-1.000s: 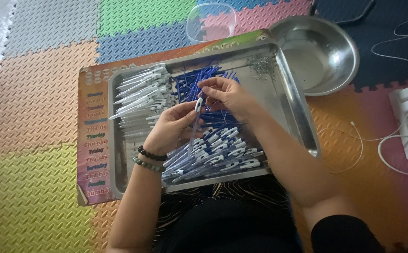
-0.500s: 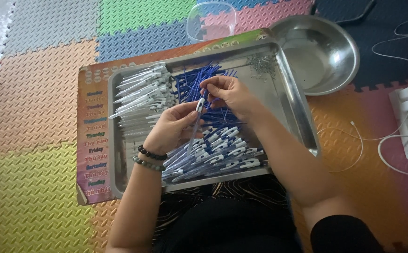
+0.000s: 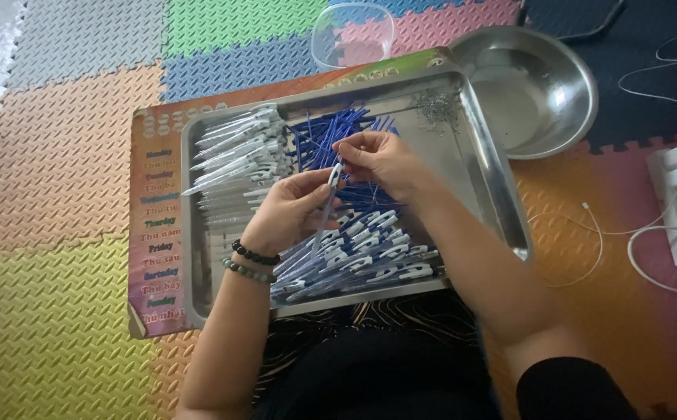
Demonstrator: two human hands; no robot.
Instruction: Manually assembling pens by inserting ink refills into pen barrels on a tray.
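Both hands meet over the middle of the rectangular steel tray (image 3: 494,179): left hand (image 3: 288,214) and right hand (image 3: 381,159), fingers curled, each grip closed on one slim blue-and-white plastic pen (image 3: 328,204)

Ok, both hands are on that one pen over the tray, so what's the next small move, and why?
Probably press the top of the pen home with the right hand while the left hand steadies the barrel. Both hands meet at its white upper end, above the steel tray, and it looks not yet laid with the finished blue-and-white pens at the near edge. Whether it is already seated is too small to tell.
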